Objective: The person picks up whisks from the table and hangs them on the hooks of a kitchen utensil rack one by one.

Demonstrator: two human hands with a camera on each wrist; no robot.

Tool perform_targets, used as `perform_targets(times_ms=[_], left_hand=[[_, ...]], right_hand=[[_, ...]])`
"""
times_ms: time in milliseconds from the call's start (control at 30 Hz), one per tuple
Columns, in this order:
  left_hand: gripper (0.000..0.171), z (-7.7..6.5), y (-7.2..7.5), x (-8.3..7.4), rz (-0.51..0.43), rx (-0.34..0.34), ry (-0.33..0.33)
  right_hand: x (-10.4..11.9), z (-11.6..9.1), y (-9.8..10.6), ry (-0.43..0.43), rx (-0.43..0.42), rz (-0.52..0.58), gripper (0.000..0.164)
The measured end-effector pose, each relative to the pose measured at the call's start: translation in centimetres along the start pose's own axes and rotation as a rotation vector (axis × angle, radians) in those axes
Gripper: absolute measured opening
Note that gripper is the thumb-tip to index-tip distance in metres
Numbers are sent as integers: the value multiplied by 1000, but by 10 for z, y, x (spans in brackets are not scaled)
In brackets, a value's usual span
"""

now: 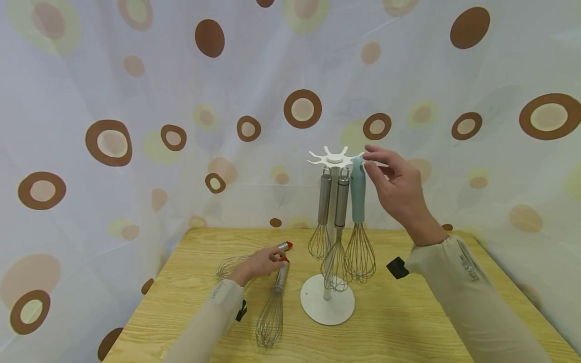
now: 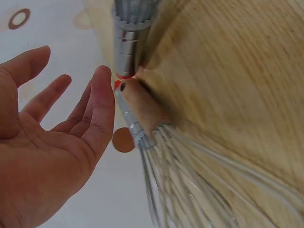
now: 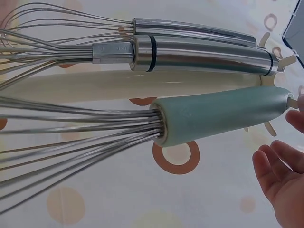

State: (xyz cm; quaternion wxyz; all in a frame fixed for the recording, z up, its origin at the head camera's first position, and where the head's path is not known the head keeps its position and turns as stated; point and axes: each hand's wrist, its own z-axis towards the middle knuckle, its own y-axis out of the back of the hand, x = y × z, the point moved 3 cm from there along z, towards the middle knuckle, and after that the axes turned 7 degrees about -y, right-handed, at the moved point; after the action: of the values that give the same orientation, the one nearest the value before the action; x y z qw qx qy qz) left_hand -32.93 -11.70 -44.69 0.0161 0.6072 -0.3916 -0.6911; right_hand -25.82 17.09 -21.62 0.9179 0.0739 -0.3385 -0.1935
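Note:
My right hand (image 1: 399, 186) is raised beside the top of a teal-handled whisk (image 1: 358, 196), thumb and fingers apart, fingertips right at its hanging end. That whisk hangs from a white rotating-style stand (image 1: 335, 160) with hook arms. Two steel-handled whisks, one nearer (image 1: 342, 201) and one farther (image 1: 324, 199), hang on it too. Low over the table, my left hand (image 1: 260, 263) has loose, spread fingers with nothing between them. Near it lie a whisk with a red-tipped metal handle (image 1: 282, 276), another red-tipped whisk (image 1: 284, 246) and a wooden-handled whisk (image 2: 142, 104).
The stand's round white base (image 1: 317, 310) rests on a wood-grain table (image 1: 390, 322). Behind the table hangs a white curtain (image 1: 263, 65) with brown and yellow dots. Several of the stand's arms at the left and back carry no whisk.

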Motion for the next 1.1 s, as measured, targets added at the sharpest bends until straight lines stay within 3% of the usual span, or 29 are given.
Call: perform_targets(times_ms=[167, 400, 633, 900, 1100], left_hand=[[40, 4, -5, 14, -59, 18, -15], [41, 5, -11, 22, 18, 2, -35], [44, 4, -16, 26, 36, 61, -80], [49, 5, -19, 33, 0, 34, -40], [54, 4, -22, 38, 31, 19, -32]], right_hand=[[-2, 1, -1, -35, 30, 48, 19], [0, 3, -3, -53, 28, 84, 16], [0, 3, -4, -69, 9, 76, 15], [1, 4, -4, -84, 31, 59, 16], [1, 3, -4, -85, 46, 54, 16]])
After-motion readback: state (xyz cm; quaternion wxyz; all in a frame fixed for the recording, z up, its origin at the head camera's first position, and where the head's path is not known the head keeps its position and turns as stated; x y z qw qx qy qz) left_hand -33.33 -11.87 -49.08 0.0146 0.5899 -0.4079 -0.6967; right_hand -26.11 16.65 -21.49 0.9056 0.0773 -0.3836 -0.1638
